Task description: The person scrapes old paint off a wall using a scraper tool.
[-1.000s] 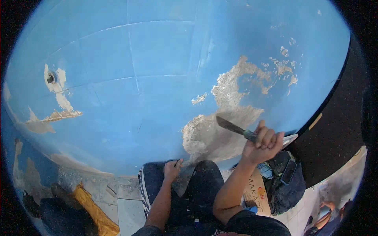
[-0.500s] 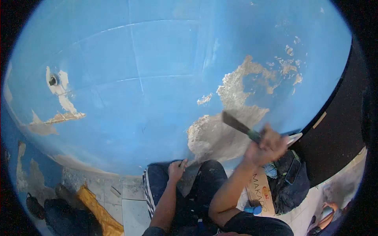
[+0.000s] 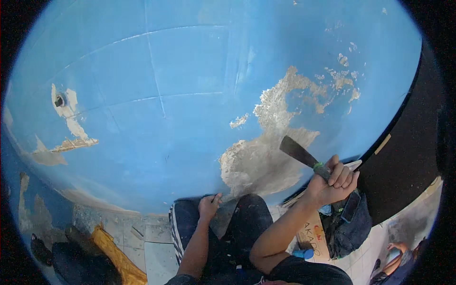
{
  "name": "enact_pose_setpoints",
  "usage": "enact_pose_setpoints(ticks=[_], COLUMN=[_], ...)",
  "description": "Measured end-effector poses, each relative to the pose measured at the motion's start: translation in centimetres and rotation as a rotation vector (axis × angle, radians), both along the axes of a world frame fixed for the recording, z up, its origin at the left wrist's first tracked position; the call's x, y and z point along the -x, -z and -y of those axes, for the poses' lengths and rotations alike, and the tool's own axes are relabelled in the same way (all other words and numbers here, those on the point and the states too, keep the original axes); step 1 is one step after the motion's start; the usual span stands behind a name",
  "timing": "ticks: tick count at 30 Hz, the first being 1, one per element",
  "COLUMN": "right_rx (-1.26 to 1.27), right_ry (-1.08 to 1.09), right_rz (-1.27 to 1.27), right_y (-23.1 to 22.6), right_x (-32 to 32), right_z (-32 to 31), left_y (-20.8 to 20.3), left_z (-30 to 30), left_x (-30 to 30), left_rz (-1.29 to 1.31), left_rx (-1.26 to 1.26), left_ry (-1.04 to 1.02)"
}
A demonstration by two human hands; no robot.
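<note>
Now our right hand (image 3: 332,183), fist clamped on the scraper (image 3: 300,153), has swung back onto the bare patch (image 3: 259,164); our left hand (image 3: 209,206) rests loosely curled on our knee (image 3: 190,221).

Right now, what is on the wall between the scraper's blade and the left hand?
In the head view, a scraped grey patch of bare wall lies between the scraper blade and the left hand.

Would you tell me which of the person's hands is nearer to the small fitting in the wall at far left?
Left. The left hand rests low by the knee, nearer the fitting; the right hand grips the scraper, farther right.
</note>
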State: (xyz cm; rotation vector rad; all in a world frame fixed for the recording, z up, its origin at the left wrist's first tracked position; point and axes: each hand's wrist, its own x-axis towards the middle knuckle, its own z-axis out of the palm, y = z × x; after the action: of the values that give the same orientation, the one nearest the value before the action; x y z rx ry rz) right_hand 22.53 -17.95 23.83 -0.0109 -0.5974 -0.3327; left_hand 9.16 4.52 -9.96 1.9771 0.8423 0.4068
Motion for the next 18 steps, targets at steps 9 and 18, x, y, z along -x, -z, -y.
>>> enact_pose_setpoints(ticks=[9,18], right_rx=[0.061,-0.05], right_ry=[0.072,0.052], right_rz=[-0.202,-0.09], right_y=[-0.4,-0.6], right_x=[0.7,0.6], right_z=[-1.5,-0.2], left_y=[0.2,0.0], left_z=[0.0,0.4], left_x=[-0.1,-0.1], left_rz=[-0.063,-0.029], left_rx=[0.047,-0.024], left_ry=[-0.017,-0.006])
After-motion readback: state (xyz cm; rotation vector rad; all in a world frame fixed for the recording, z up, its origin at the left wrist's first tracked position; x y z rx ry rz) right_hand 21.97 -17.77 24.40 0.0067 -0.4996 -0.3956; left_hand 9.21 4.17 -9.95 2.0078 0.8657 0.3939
